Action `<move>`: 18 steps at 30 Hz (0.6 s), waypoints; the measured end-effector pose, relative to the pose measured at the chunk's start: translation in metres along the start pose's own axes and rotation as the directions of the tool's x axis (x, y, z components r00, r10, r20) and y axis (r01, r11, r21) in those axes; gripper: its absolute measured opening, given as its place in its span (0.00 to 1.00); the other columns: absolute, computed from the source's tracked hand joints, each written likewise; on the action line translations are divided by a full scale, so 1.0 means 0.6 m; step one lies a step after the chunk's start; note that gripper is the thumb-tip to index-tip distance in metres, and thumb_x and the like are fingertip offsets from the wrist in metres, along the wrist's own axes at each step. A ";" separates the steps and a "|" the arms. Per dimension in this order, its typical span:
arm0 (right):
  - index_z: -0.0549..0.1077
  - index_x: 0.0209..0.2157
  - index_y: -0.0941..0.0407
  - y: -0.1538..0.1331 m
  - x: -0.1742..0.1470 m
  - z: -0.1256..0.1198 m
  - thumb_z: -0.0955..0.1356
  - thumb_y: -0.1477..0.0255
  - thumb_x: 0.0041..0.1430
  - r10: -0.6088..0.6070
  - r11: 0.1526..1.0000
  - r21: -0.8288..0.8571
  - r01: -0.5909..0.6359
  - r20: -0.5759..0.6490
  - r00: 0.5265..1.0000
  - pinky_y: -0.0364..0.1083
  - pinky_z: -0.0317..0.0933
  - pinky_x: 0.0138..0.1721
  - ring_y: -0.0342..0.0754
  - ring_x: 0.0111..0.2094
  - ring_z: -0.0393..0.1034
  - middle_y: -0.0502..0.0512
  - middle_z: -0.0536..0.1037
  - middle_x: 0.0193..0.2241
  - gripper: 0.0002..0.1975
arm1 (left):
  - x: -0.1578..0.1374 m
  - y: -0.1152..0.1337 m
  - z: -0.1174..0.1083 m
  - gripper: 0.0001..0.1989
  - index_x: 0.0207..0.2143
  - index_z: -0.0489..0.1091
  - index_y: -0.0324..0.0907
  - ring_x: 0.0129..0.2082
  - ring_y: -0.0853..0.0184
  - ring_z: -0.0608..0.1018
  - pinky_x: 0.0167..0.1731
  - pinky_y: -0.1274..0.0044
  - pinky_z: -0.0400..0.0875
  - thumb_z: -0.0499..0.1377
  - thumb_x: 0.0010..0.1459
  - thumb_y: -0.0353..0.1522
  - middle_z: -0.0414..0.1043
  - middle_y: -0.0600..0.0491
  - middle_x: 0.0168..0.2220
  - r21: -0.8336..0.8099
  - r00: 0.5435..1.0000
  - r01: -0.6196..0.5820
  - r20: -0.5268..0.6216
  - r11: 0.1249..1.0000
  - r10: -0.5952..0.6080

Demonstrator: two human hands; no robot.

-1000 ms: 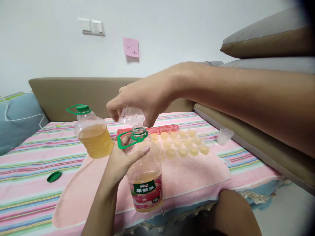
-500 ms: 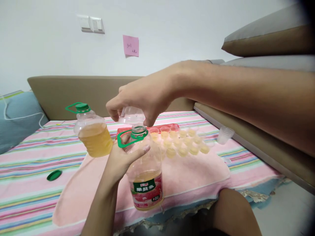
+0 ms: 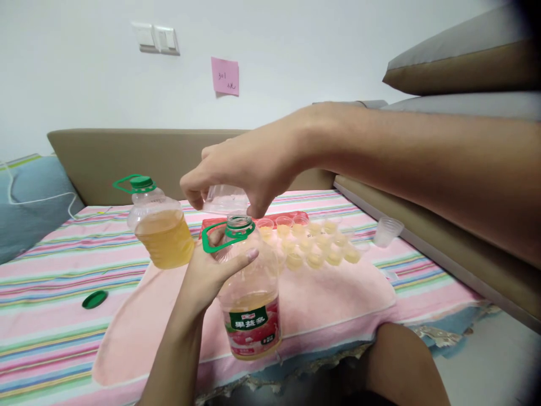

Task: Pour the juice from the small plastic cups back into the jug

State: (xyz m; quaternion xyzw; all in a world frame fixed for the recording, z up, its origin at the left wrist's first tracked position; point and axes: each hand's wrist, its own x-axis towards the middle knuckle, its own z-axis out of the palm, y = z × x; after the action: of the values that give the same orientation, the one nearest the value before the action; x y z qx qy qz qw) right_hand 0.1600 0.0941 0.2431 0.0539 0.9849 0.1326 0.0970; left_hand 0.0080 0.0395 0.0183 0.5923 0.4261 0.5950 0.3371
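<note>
Head camera is showing both hands working at an open bottle (image 3: 252, 286), its label facing front, near the front edge of the striped sheet (image 3: 46, 324). The left hand (image 3: 213, 269) is wrapping the bottle's shoulder from the left, curled closed around it, the thumb lying across the front just below the green handle (image 3: 207, 243). The right hand (image 3: 249, 163) is hanging over the bottle's mouth, half open, its fingers and thumb holding a clear cup (image 3: 226, 197). That cup is leaning nearly mouth-down, its rim just above the opening and slightly left of it.

Emptying the cup into the open bottle looks like the step in hand; the next move seems to be calling for a steady bottle, then a straight lift of the cup away from the neck.

Right of the open bottle and farther back, small cups (image 3: 315, 260) of yellowish drink are standing in close rows on a pink mat (image 3: 338, 293); a frosted cup (image 3: 387, 232) is leaning beyond them. Left and behind, a capped bottle (image 3: 164, 242) is holding more drink, while a green cap (image 3: 95, 299) is lying well to the left.

The small cups are limiting sideways room on the right; more space is opening left, toward the green cap. Whether the open bottle's base is resting fully inside the sheet's edge is hard to tell.
</note>
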 end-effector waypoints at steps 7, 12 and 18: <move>0.69 0.62 0.57 0.002 -0.005 -0.007 0.79 0.87 0.57 -0.003 1.000 0.001 0.003 -0.013 1.000 0.50 0.68 0.62 0.50 0.64 0.69 0.47 0.76 0.61 0.35 | -0.001 0.000 0.001 0.30 0.56 0.81 0.51 0.65 0.47 0.77 0.69 0.56 0.67 0.81 0.52 0.46 0.81 0.50 0.60 0.011 1.000 0.001 -0.019 1.000 -0.001; 0.70 0.63 0.55 0.005 -0.004 0.003 0.81 0.84 0.57 -0.013 1.000 -0.025 0.013 -0.022 1.000 0.52 0.71 0.59 0.52 0.62 0.71 0.48 0.76 0.61 0.35 | 0.000 0.002 0.002 0.30 0.57 0.81 0.51 0.66 0.48 0.77 0.69 0.58 0.67 0.81 0.53 0.44 0.80 0.51 0.62 -0.023 1.000 0.010 0.001 1.000 -0.010; 0.69 0.63 0.54 0.001 -0.003 0.002 0.80 0.86 0.57 0.026 1.000 0.015 -0.025 -0.004 1.000 0.48 0.68 0.59 0.49 0.64 0.69 0.43 0.76 0.59 0.36 | -0.001 0.006 0.003 0.31 0.57 0.80 0.51 0.66 0.48 0.77 0.70 0.58 0.67 0.81 0.54 0.45 0.80 0.51 0.62 -0.012 1.000 0.010 0.005 1.000 -0.010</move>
State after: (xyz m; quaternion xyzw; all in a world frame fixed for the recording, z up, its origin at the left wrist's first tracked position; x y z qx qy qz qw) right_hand 0.1621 0.0949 0.2423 0.0668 0.9854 0.1266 0.0926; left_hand 0.0104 0.0375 0.0210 0.5896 0.4246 0.5945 0.3447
